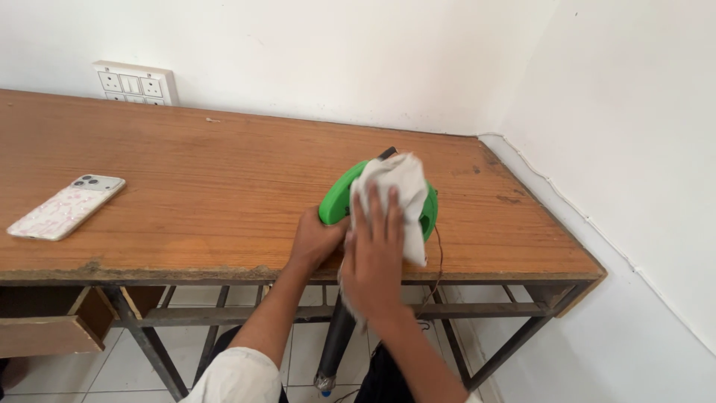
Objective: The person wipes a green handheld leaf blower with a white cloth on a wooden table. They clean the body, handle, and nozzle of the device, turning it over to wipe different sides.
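- A green plastic blower (337,200) lies on its side at the wooden table's (224,186) front edge, toward the right end, its black nozzle (337,339) hanging down past the edge.
- A white cloth (399,186), crumpled, is draped over the blower's round housing.

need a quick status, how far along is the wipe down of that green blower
Done: cannot tell, no wiped part shows. In hand: the right hand presses a white cloth onto the green blower, and the left hand steadies it on the table. Left: its black nozzle looks untouched.
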